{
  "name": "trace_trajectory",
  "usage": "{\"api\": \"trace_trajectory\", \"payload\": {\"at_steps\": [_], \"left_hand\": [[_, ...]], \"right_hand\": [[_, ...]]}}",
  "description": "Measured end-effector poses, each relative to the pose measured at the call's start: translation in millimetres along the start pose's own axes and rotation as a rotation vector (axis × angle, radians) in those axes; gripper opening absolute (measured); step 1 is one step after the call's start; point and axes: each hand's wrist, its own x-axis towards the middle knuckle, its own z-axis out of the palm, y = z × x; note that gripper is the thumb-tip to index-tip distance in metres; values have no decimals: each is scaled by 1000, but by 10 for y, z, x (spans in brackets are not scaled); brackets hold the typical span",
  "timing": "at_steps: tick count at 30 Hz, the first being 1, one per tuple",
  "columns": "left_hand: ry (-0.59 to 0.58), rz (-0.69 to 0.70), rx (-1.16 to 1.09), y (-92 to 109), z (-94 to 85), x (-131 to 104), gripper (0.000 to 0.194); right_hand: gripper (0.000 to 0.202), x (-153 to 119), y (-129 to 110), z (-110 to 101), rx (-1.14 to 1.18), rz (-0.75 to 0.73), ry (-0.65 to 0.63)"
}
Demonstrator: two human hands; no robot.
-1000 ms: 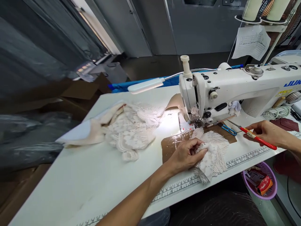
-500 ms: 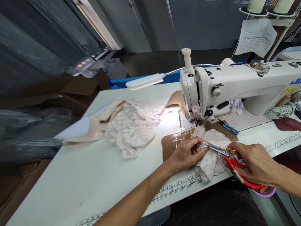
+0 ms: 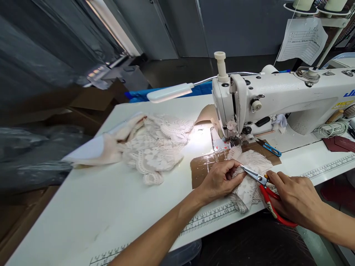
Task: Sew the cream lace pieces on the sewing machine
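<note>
My left hand pinches the edge of a piece of pale lace fabric near the table's front edge. In my right hand are scissors with red handles, and an orange bit shows by my fingers. Their blades point left, with the tips at the lace right beside my left fingertips. Whether the blades are cutting the lace cannot be made out. Under the lace lies a brown board. Just behind stands a white sewing machine, its presser foot close to the lace's far end.
Left of the machine lies a heap of pale lace with light fabric pieces. Blue thread snips rest on the board's right side. A lamp reaches over the table. A ruler strip runs along the front edge.
My right hand has shifted a little left, bringing the scissors nearer my left fingers. The blades look more closed than before. My left hand keeps its hold on the lace.
</note>
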Motion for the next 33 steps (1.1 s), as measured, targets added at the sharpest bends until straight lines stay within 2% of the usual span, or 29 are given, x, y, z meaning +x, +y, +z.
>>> {"api": "trace_trajectory", "payload": {"at_steps": [3, 6, 8, 9, 10, 12, 15, 17, 20, 23, 25, 27, 28, 30, 33], "left_hand": [[-3, 5, 6, 10, 0, 0, 16], [-17, 3, 7, 6, 1, 1, 17], [-28, -4, -10, -3, -2, 1, 19], [-28, -10, -21, -6, -7, 0, 20], [-29, -20, -31, -6, -12, -2, 21], [-27, -48, -48, 11, -23, -9, 23], [-4, -133, -63, 84, -19, -26, 29], [53, -206, -41, 152, 10, -42, 31], [119, -273, -5, 247, 61, -64, 28], [59, -276, -11, 326, 18, -77, 26], [5, -268, -28, 375, -115, -85, 31], [-52, -261, -23, 423, -341, -105, 41], [-85, -254, 4, 444, -484, -130, 44], [-144, -225, 125, 480, -795, -233, 43], [-177, -93, 419, 519, -1200, -584, 40]], "right_hand": [[13, 12, -3, -17, 229, 67, -95], [18, -1, -22, -32, 692, 189, -244], [30, -18, -13, -36, 905, 266, -235], [34, -26, 13, -34, 934, 293, -193], [37, -33, 60, -30, 911, 308, -144], [37, -45, 222, -11, 726, 340, -69], [37, -74, 580, 48, 221, 471, -14], [41, -104, 818, 91, 1, 492, -15], [35, -114, 1041, 113, -107, 371, -5], [31, 36, 1024, 90, -122, 247, 117], [35, 248, 901, 86, -18, 123, 179], [34, 512, 748, 106, 151, -43, 183], [34, 646, 679, 122, 185, -67, 204], [39, 888, 583, 158, 160, -29, 160], [38, 1132, 557, 194, 79, 51, -38]]}}
